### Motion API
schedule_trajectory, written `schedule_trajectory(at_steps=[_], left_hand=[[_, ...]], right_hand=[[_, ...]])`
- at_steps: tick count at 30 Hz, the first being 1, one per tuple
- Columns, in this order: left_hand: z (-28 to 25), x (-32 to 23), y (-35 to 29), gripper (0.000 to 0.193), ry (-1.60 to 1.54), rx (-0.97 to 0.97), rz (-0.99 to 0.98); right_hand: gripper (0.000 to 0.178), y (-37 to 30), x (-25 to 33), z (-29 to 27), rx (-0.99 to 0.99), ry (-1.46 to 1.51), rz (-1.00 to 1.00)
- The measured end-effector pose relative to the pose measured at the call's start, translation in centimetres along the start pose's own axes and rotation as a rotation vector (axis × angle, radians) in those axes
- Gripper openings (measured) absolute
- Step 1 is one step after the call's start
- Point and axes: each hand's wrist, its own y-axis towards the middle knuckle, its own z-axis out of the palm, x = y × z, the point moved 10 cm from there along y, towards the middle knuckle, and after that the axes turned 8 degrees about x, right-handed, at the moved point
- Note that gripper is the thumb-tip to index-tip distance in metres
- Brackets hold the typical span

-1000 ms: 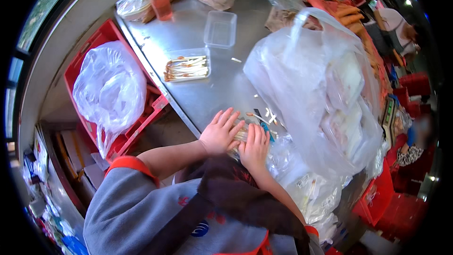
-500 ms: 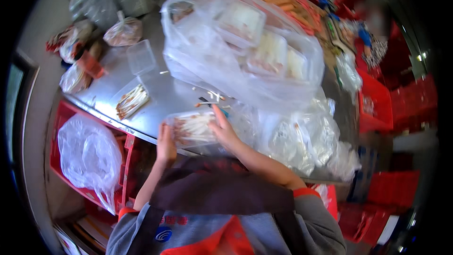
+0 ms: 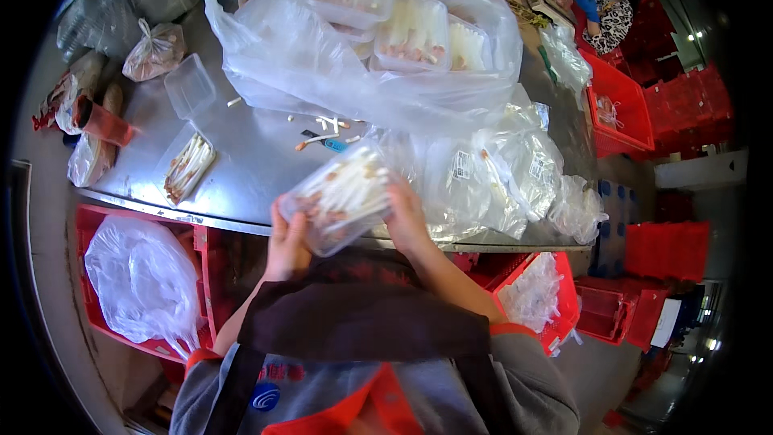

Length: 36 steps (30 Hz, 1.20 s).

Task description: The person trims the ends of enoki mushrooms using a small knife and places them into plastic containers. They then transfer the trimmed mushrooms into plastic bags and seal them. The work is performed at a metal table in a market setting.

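A clear plastic box of long thin mushrooms (image 3: pixel 342 197), white-stemmed with brownish caps, is held tilted above the steel table's front edge. My left hand (image 3: pixel 288 246) grips its near left corner, and my right hand (image 3: pixel 407 217) clasps its right end. Just beyond the box lie a few loose mushroom pieces (image 3: pixel 318 140) and a small blue-handled tool (image 3: pixel 335 145), partly hidden. To the left, an open box (image 3: pixel 192 163) holds more mushrooms, with its clear lid (image 3: pixel 191 87) folded back. Similar filled boxes (image 3: pixel 412 32) are stacked inside a large plastic bag (image 3: pixel 266 72) on the far side.
Crumpled clear bags (image 3: pixel 515 169) cover the table's right part. Knotted bags (image 3: pixel 153 52) and a reddish cup (image 3: pixel 105 122) stand at the left. Red crates (image 3: pixel 205 274) sit below the front edge. Across the far right, a person (image 3: pixel 608 20) with a blue glove is beside a scale.
Both hands have lifted and tilted the mushroom box, its right end now higher. The whole view has shifted, so the table's things appear farther left and up.
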Motion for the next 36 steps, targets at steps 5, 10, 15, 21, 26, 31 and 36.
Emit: schedule_trajectory(at_steps=[5, 10, 15, 21, 26, 31, 36], left_hand=[[5.7, 4.9, 1.5, 0.031, 0.466, 0.4, -0.129], [-1.9, 5.6, 7.9, 0.034, 1.227, -0.065, 0.115], [-0.9, 6.8, 9.9, 0.028, 1.68, -0.072, 0.075], [-0.3, 4.1, 7.8, 0.008, 0.622, -0.08, 0.002], [-0.7, 4.8, 7.0, 0.012, 0.356, -0.07, -0.115], [-0.3, 3.7, 5.8, 0.012, 0.232, -0.115, -0.061], [-5.5, 0.1, 3.0, 0.012, 0.341, -0.306, 0.006]], right_hand=[[0.065, -6.6, -2.0, -3.0, -0.11, 0.638, 0.153], [0.063, -8.7, 2.1, -6.9, 0.094, 0.961, 0.001], [0.073, -7.7, 3.0, -11.6, -0.208, 0.93, 0.088], [0.077, -6.5, 4.1, -13.7, 0.143, 0.81, 0.085], [0.076, -3.6, 3.4, -8.3, 0.329, 0.738, 0.338], [0.062, -1.5, -0.8, -6.4, 0.163, 0.425, 0.463], [0.062, -1.3, 1.4, -10.4, 0.098, 0.488, 0.321]])
